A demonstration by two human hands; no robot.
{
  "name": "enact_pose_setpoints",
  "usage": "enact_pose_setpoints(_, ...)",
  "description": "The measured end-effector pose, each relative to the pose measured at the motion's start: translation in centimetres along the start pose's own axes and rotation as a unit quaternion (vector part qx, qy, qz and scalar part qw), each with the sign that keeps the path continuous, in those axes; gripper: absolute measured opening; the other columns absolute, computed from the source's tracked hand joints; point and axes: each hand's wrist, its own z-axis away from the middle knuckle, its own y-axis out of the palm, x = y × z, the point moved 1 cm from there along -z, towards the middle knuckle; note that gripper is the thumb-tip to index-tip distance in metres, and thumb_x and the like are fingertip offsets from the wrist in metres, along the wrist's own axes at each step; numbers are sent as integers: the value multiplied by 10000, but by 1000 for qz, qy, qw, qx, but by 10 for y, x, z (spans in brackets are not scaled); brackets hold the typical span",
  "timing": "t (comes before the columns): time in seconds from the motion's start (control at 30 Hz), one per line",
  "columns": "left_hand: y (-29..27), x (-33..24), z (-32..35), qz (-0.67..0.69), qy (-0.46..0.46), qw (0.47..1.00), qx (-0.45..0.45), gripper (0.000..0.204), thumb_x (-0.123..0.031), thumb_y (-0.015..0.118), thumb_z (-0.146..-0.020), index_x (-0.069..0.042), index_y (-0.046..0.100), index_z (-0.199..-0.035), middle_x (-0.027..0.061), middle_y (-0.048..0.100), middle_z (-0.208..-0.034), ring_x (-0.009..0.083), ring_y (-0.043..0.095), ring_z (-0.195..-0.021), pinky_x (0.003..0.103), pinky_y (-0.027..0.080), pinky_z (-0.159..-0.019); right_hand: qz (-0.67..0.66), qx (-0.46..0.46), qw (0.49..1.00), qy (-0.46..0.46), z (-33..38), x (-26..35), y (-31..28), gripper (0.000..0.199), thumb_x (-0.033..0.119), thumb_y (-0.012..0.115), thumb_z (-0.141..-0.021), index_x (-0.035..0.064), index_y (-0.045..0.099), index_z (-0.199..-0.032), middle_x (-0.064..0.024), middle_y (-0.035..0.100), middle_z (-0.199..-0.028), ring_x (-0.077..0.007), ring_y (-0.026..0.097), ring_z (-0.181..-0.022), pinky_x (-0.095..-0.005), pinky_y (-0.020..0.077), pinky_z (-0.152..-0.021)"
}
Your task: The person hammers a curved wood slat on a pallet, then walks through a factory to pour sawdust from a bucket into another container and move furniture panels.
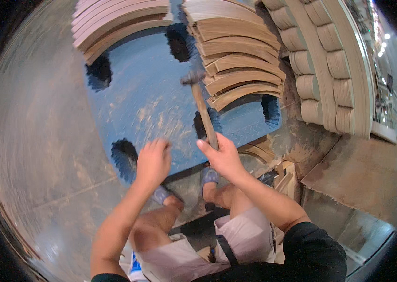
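Note:
My right hand [223,157] is closed round the lower end of the wooden handle of a hammer [204,113]. The hammer's dark head points away from me, over the blue plastic pallet [151,94] and beside a stack of curved wooden slats [243,63]. My left hand [154,160] hovers above the pallet's near left part, with its fingers curled in and pressed together. Anything inside those fingers is hidden, and slight blur covers their tips.
More curved slats [123,19] lie stacked on the pallet's far left. Dark round openings [124,155] mark the pallet. Tall stacks of rounded wooden pieces [306,61] stand at right, past a brown board [358,176]. Loose curved pieces [259,149] lie by the near edge.

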Motion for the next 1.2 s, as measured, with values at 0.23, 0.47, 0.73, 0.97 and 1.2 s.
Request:
enact_pose_setpoints(0.23, 142, -6, -200, -174, 247, 951, -63, 453, -251, 713, -901, -78, 593, -1302, 154, 601, -1280, 335, 577, -1191, 445, 479, -979, 15, -98, 980, -171, -61, -24, -28, 246, 248, 731, -989, 18, 645, -998, 16, 635, -795, -111, 531, -731, -308, 490, -677)
enact_pose_setpoints(0.47, 184, -27, -244, -233, 310, 920, -62, 425, -237, 702, -904, -22, 583, -1251, 179, 626, -1104, 371, 638, -1028, 438, 529, -888, -40, -7, 983, -178, -54, -34, -38, 243, 269, 723, -1003, 35, 657, -991, 70, 541, -802, -51, 473, -748, -235, 420, -660)
enact_pose_setpoints(0.73, 77, 21, -152, 81, 140, 978, 130, 275, -231, 581, -1017, -1, 710, -1094, 100, 726, -790, 309, 708, -677, 456, 570, -633, -80, -5, 976, -202, -12, -37, -19, 200, 274, 718, -1005, 105, 616, -976, 76, 525, -703, -29, 456, -578, -209, 344, -502)
enact_pose_setpoints(0.97, 35, 177, 66, 127, -55, 983, 118, 314, -236, 587, -1054, 5, 724, -1202, 64, 694, -878, 167, 629, -846, 361, 512, -799, 188, 67, 957, -210, -42, -36, -37, 366, 387, 647, -1034, 34, 669, -1127, 56, 536, -822, -48, 491, -754, -249, 419, -651)
enact_pose_setpoints(1.2, 72, 234, 230, 126, -197, 972, 22, 262, -186, 609, -1008, -11, 749, -1143, 130, 688, -940, 278, 652, -952, 398, 494, -885, 172, 196, 945, -195, -77, -154, -19, 302, 314, 604, -1061, 88, 626, -1260, 87, 410, -730, -38, 383, -618, -220, 324, -534)
